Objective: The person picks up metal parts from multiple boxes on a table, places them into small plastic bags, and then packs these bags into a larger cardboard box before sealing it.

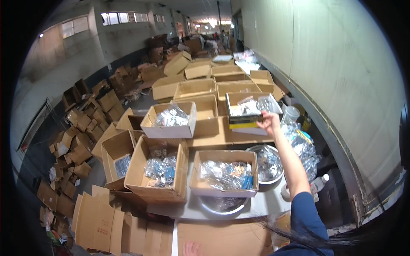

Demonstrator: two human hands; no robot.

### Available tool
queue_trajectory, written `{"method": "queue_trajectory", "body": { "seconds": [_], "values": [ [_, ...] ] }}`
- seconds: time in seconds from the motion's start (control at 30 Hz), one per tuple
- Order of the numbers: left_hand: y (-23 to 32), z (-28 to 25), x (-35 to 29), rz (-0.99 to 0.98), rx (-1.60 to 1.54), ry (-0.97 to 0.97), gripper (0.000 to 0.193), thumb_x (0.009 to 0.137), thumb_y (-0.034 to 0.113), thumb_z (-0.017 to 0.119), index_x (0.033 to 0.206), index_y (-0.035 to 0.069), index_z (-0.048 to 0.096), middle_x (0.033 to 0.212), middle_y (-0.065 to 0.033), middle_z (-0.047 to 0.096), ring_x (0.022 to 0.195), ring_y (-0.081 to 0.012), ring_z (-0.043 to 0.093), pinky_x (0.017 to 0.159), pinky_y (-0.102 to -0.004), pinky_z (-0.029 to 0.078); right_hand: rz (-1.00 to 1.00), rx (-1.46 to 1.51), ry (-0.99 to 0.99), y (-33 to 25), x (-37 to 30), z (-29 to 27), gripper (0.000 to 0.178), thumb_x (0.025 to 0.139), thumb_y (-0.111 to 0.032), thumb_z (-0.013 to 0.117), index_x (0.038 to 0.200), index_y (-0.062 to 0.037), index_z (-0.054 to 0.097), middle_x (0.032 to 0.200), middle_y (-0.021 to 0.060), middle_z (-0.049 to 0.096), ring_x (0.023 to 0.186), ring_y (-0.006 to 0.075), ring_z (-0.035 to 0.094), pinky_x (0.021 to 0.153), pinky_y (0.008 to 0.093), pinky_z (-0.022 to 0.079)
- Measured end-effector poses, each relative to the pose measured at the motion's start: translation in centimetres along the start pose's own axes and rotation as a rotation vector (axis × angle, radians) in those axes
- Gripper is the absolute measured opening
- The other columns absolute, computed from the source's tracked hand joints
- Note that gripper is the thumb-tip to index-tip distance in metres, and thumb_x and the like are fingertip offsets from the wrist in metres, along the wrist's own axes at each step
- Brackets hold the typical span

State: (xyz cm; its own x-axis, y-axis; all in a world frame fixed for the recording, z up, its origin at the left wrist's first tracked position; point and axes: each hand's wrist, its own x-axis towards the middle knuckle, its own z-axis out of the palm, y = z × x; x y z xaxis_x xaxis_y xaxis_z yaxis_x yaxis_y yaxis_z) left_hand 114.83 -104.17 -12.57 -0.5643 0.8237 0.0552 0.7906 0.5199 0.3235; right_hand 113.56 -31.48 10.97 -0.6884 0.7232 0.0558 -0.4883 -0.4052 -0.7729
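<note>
My right arm stretches forward, and my right hand (pixel 270 123) is at the near right rim of a black box with a yellow band (pixel 243 121). Its fingers bend over the rim while the thumb lies against the front wall. Clear plastic bags of small parts (pixel 250 106) lie inside that box. At the lower edge my left hand (pixel 192 248) shows only in part, its fingers lying flat on a brown cardboard sheet (pixel 224 235). Between the hands stands an open carton (pixel 224 190) of bagged parts, on top of a round basin (pixel 226 206).
Two more cartons of bagged parts, a white-sided one (pixel 168 132) and a tall brown one (pixel 156 193), stand to the left. Behind are rows of open cartons (pixel 195 88). A second basin (pixel 277 177) and a white bottle (pixel 319 183) are at right, beside a pale wall (pixel 329 55).
</note>
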Motion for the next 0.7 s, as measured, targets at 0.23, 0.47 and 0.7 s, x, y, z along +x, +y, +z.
{"method": "queue_trajectory", "body": {
  "seconds": [0.23,0.47,0.7],
  "values": [
    [1.1,-1.2,1.3,-0.008,-0.024,-0.062,0.051,0.091,0.027,0.06,0.138,0.009,0.05,0.144,-0.0207,0.042,0.139,-0.0404,0.032,0.118,-0.0527,0.025,-0.109,-0.043,-0.023,-2.1,-2.7,-2.0,0.041,0.071,0.0,0.057,0.112,0.0007,0.056,0.113,0.0127,0.052,0.106,0.0243,0.055,0.098,0.0365,0.051],
    [1.2,-2.1,1.7,0.041,0.012,-0.072,0.052,0.091,0.027,0.061,0.137,0.007,0.05,0.146,-0.0223,0.04,0.139,-0.0427,0.031,0.117,-0.0527,0.026,-0.062,-0.473,0.257,5.7,-3.9,-5.8,0.021,0.066,-0.001,0.059,0.087,-0.0032,0.064,0.126,0.0145,0.06,0.096,0.0196,0.063,0.077,0.0281,0.05],
    [2.0,-1.9,2.4,0.1,-0.094,0.011,0.047,0.083,0.025,0.065,0.127,0.012,0.056,0.132,-0.0188,0.047,0.133,-0.043,0.038,0.112,-0.0577,0.03,-0.401,-0.966,0.238,9.4,-3.6,-11.9,0.032,0.069,-0.003,0.058,0.098,-0.0033,0.07,0.158,0.0233,0.029,0.117,0.0237,0.06,0.083,0.0309,0.052]
  ]
}}
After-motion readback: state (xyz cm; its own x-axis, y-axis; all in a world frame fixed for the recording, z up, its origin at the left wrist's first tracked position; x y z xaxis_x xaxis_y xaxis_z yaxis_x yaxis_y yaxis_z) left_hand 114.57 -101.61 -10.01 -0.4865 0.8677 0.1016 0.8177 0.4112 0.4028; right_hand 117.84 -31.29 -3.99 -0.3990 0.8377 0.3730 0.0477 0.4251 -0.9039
